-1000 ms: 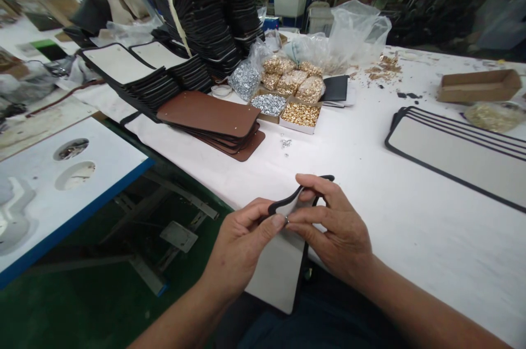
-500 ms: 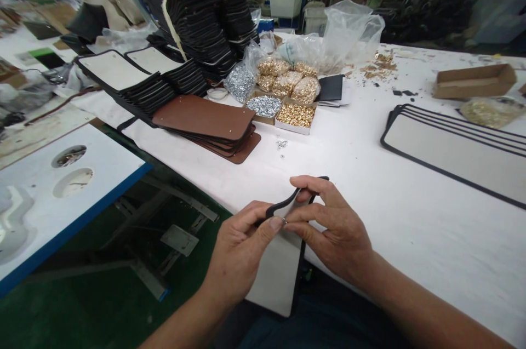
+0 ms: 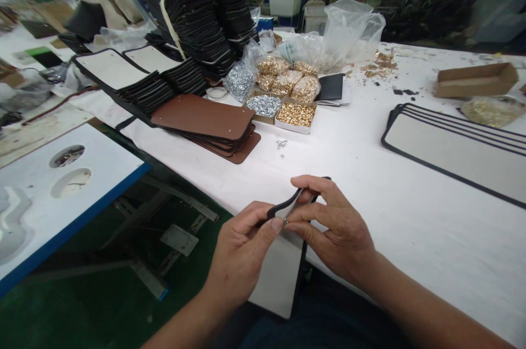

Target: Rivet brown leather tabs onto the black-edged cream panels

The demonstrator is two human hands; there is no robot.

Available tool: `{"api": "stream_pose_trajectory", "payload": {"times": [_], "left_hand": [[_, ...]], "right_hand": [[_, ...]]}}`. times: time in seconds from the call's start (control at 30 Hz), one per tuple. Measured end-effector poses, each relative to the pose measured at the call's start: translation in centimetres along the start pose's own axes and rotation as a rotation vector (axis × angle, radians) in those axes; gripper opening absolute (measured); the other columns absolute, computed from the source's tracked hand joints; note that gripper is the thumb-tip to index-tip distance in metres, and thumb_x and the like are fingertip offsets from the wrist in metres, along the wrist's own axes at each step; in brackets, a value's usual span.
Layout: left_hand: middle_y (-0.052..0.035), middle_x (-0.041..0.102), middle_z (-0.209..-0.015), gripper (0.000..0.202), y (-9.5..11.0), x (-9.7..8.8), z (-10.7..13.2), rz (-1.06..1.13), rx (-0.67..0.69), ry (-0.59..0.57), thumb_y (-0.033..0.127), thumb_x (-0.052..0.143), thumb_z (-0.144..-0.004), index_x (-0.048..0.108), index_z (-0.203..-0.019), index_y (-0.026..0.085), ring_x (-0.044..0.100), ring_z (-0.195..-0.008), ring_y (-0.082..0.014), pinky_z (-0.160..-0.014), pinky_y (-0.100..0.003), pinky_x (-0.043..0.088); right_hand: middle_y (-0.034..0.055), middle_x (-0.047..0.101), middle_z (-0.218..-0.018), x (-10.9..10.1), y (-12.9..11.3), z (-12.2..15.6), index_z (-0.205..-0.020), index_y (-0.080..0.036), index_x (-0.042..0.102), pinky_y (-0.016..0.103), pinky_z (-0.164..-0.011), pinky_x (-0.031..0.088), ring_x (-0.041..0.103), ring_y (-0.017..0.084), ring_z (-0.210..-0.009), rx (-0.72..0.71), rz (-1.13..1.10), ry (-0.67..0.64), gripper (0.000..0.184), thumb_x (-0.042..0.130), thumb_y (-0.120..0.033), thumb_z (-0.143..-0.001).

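Observation:
A pale grey panel with black edging [image 3: 275, 272] is bent upward at its far end, over the table's front edge. My left hand [image 3: 242, 250] is closed on the panel's left side, thumb on the grey face and fingers behind. My right hand [image 3: 337, 226] pinches a tiny silver metal fastener [image 3: 285, 221] between thumb and fingertip, against the grey face beside the left thumb. Its upper fingers curl over the panel's far edge. The fastener is mostly hidden by the fingertips. Several loose silver fasteners [image 3: 281, 144] lie on the table beyond.
Open boxes of silver pieces [image 3: 263, 106] and gold pieces [image 3: 296, 114] stand ahead, with filled bags [image 3: 287, 80] behind. Brown panels [image 3: 201, 116] and tall black stacks [image 3: 193, 20] are at left, grey panels [image 3: 456, 152] at right. A cardboard tray [image 3: 476, 80] sits far right.
Both hands keep almost the same grip on the panel and the small fastener. Only a very slight shift of the view is visible.

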State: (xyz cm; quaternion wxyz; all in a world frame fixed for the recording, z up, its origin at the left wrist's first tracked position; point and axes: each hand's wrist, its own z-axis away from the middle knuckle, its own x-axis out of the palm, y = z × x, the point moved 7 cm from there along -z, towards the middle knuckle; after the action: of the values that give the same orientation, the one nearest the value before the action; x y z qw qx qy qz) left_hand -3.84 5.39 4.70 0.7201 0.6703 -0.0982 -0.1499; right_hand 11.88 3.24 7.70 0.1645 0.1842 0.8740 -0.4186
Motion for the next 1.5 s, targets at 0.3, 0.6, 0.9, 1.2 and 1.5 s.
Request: {"api": "stream_pose_trajectory", "payload": {"times": [0.3,0.6,0.9,1.2,1.5], "left_hand": [[-0.0042,0.075,-0.103,0.016,2.1,0.1,0.2,-0.272,0.269,0.057,0.022,0.063,-0.098,0.077,-0.106,0.024,0.070,-0.092,-0.0196,-0.081,-0.027,0.052],[-0.0041,0.080,-0.104,0.023,3.0,0.2,0.6,-0.410,0.448,0.092,0.015,0.066,-0.094,0.078,-0.110,0.026,0.075,-0.091,-0.0203,-0.083,-0.029,0.057],[-0.0020,0.080,-0.110,0.038,3.7,1.2,1.4,-0.526,0.543,0.065,0.007,0.066,-0.091,0.073,-0.121,0.029,0.076,-0.097,-0.0199,-0.086,-0.028,0.058],[-0.0015,0.081,-0.105,0.025,2.4,0.7,0.1,-0.397,0.370,0.107,0.016,0.072,-0.090,0.077,-0.110,0.029,0.076,-0.094,-0.0213,-0.087,-0.031,0.060],[-0.0058,0.075,-0.111,0.028,1.0,-2.3,1.3,-0.652,0.405,0.247,0.024,0.073,-0.088,0.072,-0.117,0.028,0.072,-0.095,-0.0237,-0.080,-0.034,0.059]], "right_hand": [[0.0119,0.068,-0.118,-0.8,0.1,-0.2,-0.132,-0.023,0.053,0.038,-0.086,0.060,0.066,0.025,-0.111,-0.106,0.158,0.077,0.045,0.073,-0.032,-0.093],[0.0032,0.076,-0.090,-0.4,-0.8,-0.3,-0.103,-0.021,0.061,0.026,-0.076,0.057,0.073,0.016,-0.083,-0.167,0.306,-0.073,0.011,0.060,-0.031,-0.102],[0.0037,0.074,-0.083,-0.5,-1.0,0.1,-0.099,-0.020,0.065,0.028,-0.066,0.051,0.070,0.016,-0.075,-0.137,0.316,-0.080,0.010,0.057,-0.025,-0.103],[0.0038,0.075,-0.095,-0.6,1.0,0.2,-0.109,-0.021,0.064,0.027,-0.076,0.056,0.072,0.016,-0.087,-0.109,0.165,-0.163,0.011,0.057,-0.021,-0.101],[0.0009,0.071,-0.078,-2.6,0.1,-0.3,-0.095,-0.021,0.065,0.025,-0.061,0.051,0.067,0.014,-0.067,-0.134,0.194,0.051,0.011,0.063,-0.012,-0.088]]}}
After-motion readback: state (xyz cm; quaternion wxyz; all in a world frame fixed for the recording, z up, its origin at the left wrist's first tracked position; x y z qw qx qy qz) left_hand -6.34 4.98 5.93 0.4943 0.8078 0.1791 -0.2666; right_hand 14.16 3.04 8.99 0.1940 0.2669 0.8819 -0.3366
